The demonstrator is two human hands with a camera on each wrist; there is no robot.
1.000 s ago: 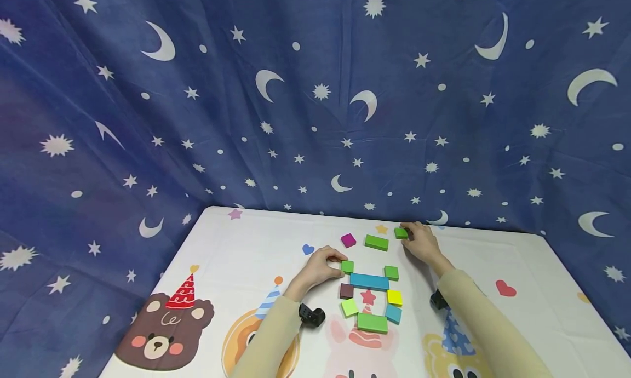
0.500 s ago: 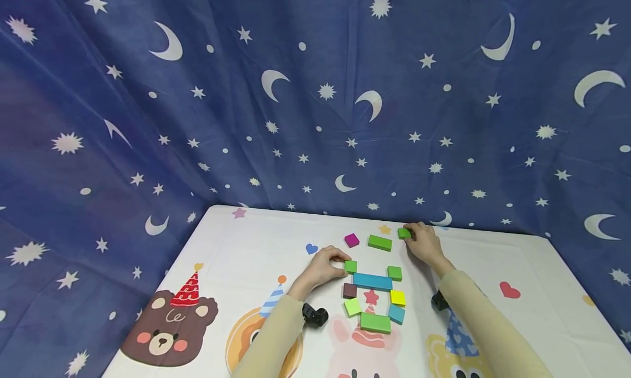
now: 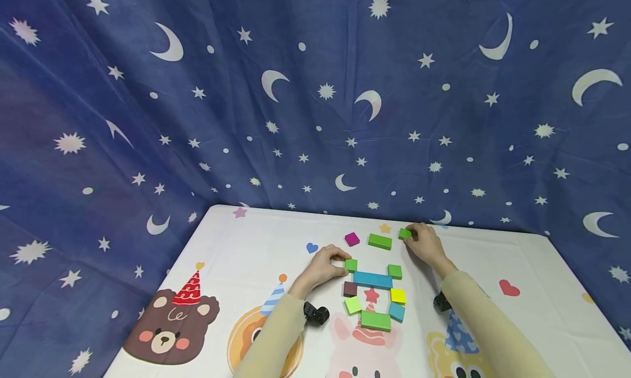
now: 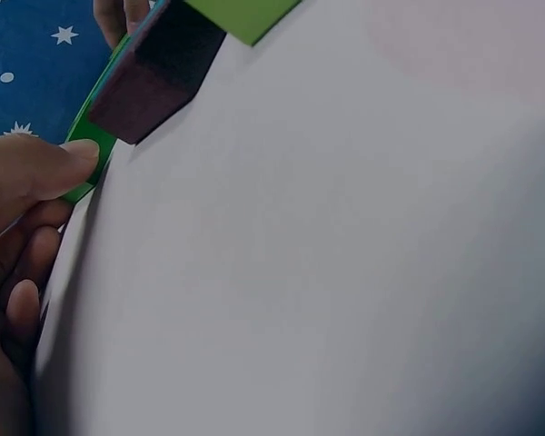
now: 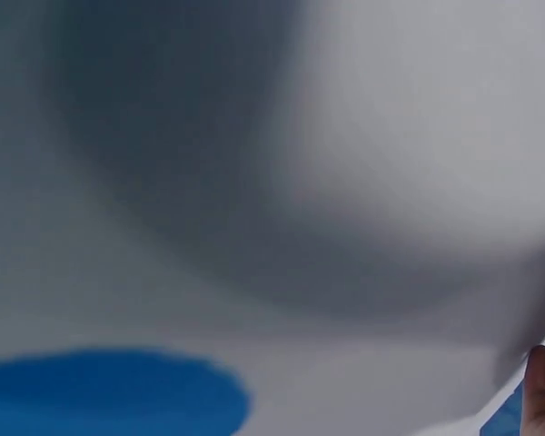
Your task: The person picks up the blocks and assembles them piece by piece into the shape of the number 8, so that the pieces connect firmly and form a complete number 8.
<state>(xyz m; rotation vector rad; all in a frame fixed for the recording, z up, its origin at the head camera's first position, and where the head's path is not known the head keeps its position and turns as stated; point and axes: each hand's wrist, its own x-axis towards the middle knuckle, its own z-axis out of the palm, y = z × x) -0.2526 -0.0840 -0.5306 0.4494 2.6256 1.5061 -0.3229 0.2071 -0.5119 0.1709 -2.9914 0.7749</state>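
In the head view, my left hand (image 3: 322, 267) pinches a small green block (image 3: 351, 265) at the upper left corner of a ring of blocks. The left wrist view has the thumb (image 4: 77, 159) pressed on this green block (image 4: 93, 150), close by a dark maroon block (image 4: 145, 95). Farther back on the right, my right hand (image 3: 425, 244) grips another small green block (image 3: 405, 234) between thumb and fingers. A long blue block (image 3: 373, 280) lies between the two hands, with a third small green block (image 3: 394, 271) at its right end. Only fingertips (image 5: 536, 386) show in the right wrist view.
Yellow (image 3: 397, 296), small blue (image 3: 396, 312), lime (image 3: 352, 305) and long green (image 3: 376, 320) blocks round out the ring. A magenta block (image 3: 352, 239) and a green bar (image 3: 380, 241) lie behind. The white printed tablecloth (image 3: 276, 235) ends at a blue starry curtain (image 3: 315, 120).
The head view has shifted slightly, so everything appears a little farther right. Both hands keep their hold on the green blocks, and the other blocks stay where they were.
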